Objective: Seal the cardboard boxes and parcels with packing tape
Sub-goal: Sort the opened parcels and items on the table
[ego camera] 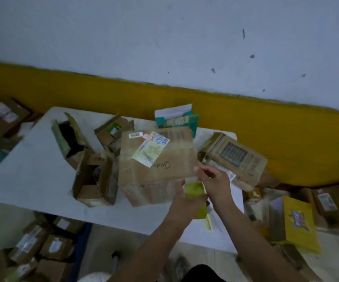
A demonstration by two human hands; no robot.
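A large brown cardboard box [156, 165] with a white shipping label and old clear tape stands in the middle of the white table [34, 176]. At its near right corner my left hand [183, 202] grips a yellow-green tape dispenser [196, 192]. My right hand [213, 182] is just above the dispenser at the box's right edge, its fingers pinched together, apparently on the tape's end; the tape itself is too faint to make out.
Several opened cardboard boxes [95, 180] lie on the table's left and back, and a printed carton [233, 157] lies on its side at the right. A teal box [176, 119] stands behind. Parcels [32, 247] crowd the floor left; a yellow box [299, 222] sits right.
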